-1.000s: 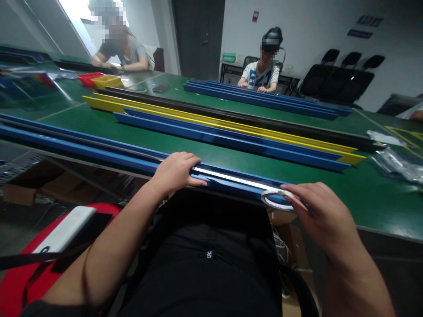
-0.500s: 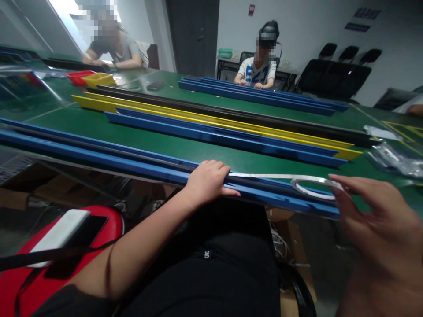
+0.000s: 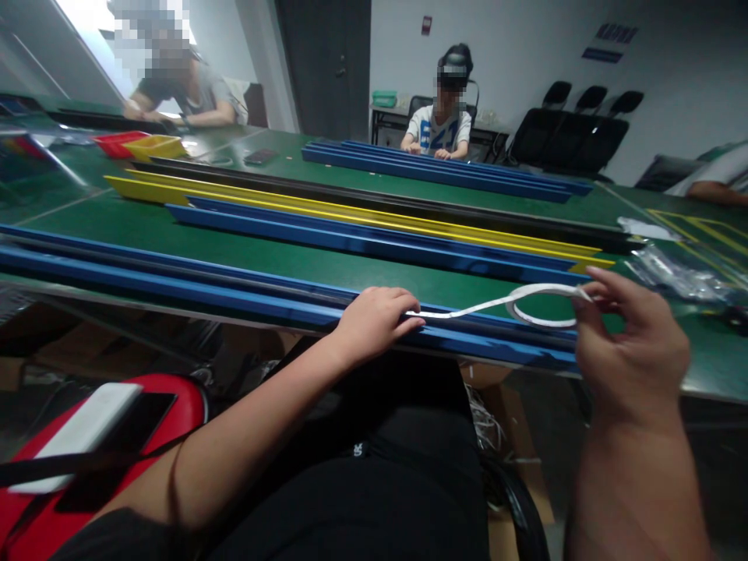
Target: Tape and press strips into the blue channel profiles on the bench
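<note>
A long blue rail (image 3: 251,300) with a dark strip along its groove lies across the near edge of the table. My left hand (image 3: 379,321) rests over this rail, thumb and fingertips closing on a white tape (image 3: 476,307) at the groove. From there the tape rises to the right into a loose roll (image 3: 541,288), which stands above the rail. My right hand (image 3: 634,343) pinches the roll's right side between thumb and fingers, off the table. What lies under my left palm is hidden.
Beyond lie another blue rail (image 3: 327,240), a yellow rail (image 3: 362,216) and a black rail (image 3: 386,199). More blue rails (image 3: 432,171) lie near a person (image 3: 438,128) opposite. Clear plastic bags (image 3: 678,273) are at right. A red stool (image 3: 187,389) holds a white object and a phone.
My right hand has lifted the tape roll up off the rail, so the tape now slopes upward. My left hand stays at about the same spot, its thumb drawn closer to the fingers.
</note>
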Demonstrator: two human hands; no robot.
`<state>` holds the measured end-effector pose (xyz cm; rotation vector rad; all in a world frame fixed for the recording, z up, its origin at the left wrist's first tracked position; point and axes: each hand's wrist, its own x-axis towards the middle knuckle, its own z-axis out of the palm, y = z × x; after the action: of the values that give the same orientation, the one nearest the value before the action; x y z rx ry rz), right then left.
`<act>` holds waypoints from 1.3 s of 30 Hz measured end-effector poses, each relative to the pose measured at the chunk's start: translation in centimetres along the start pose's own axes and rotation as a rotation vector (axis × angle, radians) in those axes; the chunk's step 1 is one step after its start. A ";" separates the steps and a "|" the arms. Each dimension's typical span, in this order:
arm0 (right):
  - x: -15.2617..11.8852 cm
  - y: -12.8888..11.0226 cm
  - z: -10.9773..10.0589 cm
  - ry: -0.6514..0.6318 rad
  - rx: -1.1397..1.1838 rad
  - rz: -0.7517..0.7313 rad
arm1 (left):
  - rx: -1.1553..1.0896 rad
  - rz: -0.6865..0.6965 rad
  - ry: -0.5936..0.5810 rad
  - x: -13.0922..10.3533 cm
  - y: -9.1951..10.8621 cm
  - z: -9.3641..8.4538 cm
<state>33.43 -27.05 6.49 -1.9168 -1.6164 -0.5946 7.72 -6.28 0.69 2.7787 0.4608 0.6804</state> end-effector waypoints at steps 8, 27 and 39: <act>1.0 2.4 5.3 -0.071 -0.100 -0.025 | -0.084 -0.019 0.039 0.0 -0.1 -0.3; 1.3 -3.9 5.2 -0.452 0.050 -0.188 | -0.083 -0.034 0.089 -0.3 0.0 0.3; 1.1 -5.4 6.8 -0.776 -0.285 -0.023 | -0.065 -0.053 0.107 -0.7 0.2 0.1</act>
<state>28.19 -21.02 2.84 -2.5380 -2.0911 -0.0662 7.18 -6.71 0.36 2.6696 0.5217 0.8195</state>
